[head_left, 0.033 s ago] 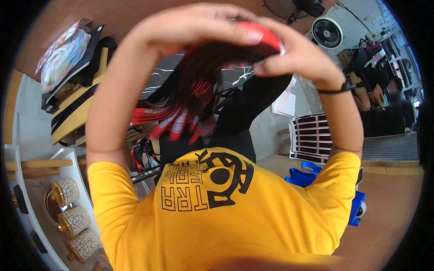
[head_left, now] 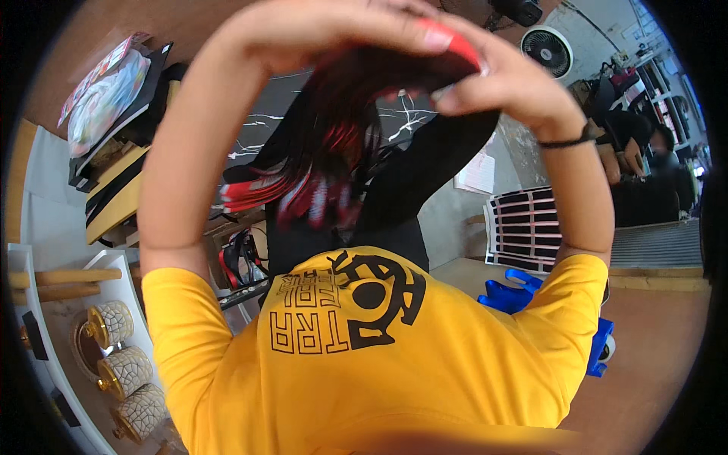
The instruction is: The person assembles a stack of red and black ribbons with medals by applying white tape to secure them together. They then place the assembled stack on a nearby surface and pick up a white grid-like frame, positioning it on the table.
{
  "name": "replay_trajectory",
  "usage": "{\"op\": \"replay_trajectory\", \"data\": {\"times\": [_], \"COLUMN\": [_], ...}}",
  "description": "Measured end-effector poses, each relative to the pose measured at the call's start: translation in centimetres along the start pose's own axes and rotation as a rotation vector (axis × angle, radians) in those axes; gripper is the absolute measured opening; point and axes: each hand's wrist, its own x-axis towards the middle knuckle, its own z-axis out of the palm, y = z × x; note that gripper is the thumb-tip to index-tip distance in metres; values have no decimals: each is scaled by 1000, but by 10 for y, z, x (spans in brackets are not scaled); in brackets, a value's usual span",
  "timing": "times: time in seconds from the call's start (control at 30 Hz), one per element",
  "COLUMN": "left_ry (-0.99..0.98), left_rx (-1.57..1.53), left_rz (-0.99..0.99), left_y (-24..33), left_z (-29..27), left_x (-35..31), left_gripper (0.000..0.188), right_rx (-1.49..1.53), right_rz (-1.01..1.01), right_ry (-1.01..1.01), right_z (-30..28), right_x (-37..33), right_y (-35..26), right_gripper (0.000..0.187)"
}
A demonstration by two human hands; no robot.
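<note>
Up at the top of the view, both my hands grip a thick bundle of black and red strips (head_left: 334, 144) that look like straps or lanyards. My left hand (head_left: 371, 26) lies over the bent upper end, its thumb pressed on the red part. Closed around the right side of the same end is my right hand (head_left: 493, 80), thumb underneath; a dark band circles that wrist. From my hands the strips hang down in a curve, their red-and-white ends fanned out and blurred above my lap. Some fingers of both hands are hidden behind the bundle.
Behind the bundle is a black, white-veined surface (head_left: 250, 140). Decorated lidded jars (head_left: 125, 371) stand on a white shelf at left. A plastic bag (head_left: 114, 98) lies at upper left. At right are a fan (head_left: 547, 53), a blue object (head_left: 508, 294) and a person (head_left: 660, 144) farther off.
Both hands have risen slightly with the bundle. Its hanging ends have swung a little to the right.
</note>
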Motion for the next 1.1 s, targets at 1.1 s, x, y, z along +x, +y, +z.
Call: {"op": "replay_trajectory", "data": {"times": [1.1], "left_ry": [112], "left_rx": [145], "left_rz": [550], "left_y": [-28], "left_z": [59], "left_x": [130], "left_gripper": [94], "right_rx": [372], "right_rz": [25], "right_ry": [446], "right_z": [-36], "right_x": [-127], "right_y": [-101], "right_gripper": [67]}}
